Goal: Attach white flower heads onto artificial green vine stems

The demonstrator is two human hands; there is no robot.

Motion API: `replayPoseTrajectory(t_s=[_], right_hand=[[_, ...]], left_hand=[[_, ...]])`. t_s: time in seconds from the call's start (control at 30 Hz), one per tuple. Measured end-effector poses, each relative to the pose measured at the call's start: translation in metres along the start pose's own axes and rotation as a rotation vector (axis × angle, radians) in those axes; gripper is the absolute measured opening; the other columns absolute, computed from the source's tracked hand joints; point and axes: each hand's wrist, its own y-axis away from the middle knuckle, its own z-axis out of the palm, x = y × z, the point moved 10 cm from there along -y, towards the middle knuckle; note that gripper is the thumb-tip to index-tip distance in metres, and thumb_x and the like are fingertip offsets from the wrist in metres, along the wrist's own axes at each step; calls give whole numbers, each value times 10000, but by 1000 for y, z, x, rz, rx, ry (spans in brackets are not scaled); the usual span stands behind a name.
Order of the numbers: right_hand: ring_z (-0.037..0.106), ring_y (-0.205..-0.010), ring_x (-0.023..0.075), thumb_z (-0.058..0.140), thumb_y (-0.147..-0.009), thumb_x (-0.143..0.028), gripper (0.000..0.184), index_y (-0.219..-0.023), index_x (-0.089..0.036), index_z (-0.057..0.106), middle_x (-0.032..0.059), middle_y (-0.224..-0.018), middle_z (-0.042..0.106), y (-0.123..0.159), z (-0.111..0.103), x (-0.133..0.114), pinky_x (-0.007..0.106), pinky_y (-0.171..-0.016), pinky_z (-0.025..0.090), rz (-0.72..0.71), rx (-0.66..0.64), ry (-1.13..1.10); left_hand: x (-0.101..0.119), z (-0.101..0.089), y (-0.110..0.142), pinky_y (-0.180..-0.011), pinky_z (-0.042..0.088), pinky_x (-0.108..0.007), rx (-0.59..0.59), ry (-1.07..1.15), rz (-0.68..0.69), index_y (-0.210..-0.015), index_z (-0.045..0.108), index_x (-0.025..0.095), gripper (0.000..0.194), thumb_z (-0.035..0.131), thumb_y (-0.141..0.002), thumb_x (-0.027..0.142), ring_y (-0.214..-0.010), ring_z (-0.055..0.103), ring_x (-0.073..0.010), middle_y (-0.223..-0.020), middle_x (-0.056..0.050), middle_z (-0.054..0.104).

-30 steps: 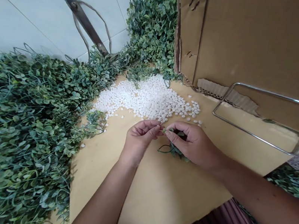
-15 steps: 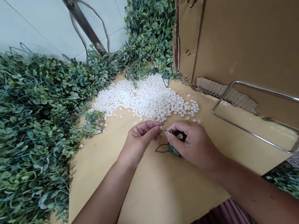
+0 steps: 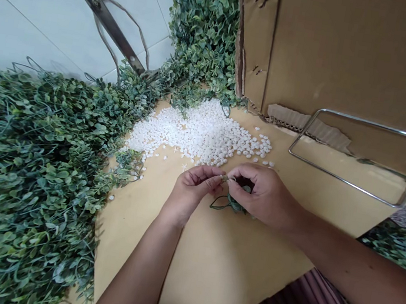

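Note:
My right hand [image 3: 258, 191] is closed in a pinch on a sprig of artificial leaves [image 3: 236, 204]. Dark green leaves and a thin green loop hang below its fingers. My left hand [image 3: 198, 184] pinches with thumb and forefinger at the pale tip of the sprig, so the fingertips of both hands nearly meet. Whatever lies between the left fingertips is too small to make out. Just beyond the hands, a heap of small white plastic pieces [image 3: 205, 134] spreads over the tan board [image 3: 208, 266].
Artificial foliage [image 3: 32, 161] is piled along the left and up to the back. A large cardboard box [image 3: 356, 58] stands at the back right, with a bent metal wire frame [image 3: 345, 179] before it. A dark metal bar with a strap [image 3: 114, 30] leans near the white tiles.
My left fingertips have come closer to the right ones, closing the small gap at the sprig's tip. The right hand has barely moved.

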Motion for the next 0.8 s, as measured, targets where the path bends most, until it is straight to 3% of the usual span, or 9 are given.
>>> replayPoseTrajectory(t_s=[0.4,0.67,0.8], right_hand=[[500,-543,105,497,-755,-167,164,-635,-136,605,9,-582,573,0,-2,1,222,-531,375,7,7,99],[494,-535,96,508,-751,-164,151,-626,-143,589,7,-573,570,1,-4,-5,205,-517,359,-41,30,152],[480,-534,96,510,-752,-169,160,-604,-148,569,5,-562,552,2,-5,-8,205,-515,354,-69,29,182]], left_hand=[[-4,-4,-3,-524,405,-171,80,20,13,-732,671,131,221,773,-582,257,-522,529,-58,-551,24,605],[-5,-1,0,-524,414,-171,34,19,-10,-727,687,125,204,772,-581,239,-532,535,-62,-558,7,622],[-4,-4,-1,-522,430,-179,72,26,-16,-724,684,128,215,779,-566,239,-527,556,-72,-551,4,634]])
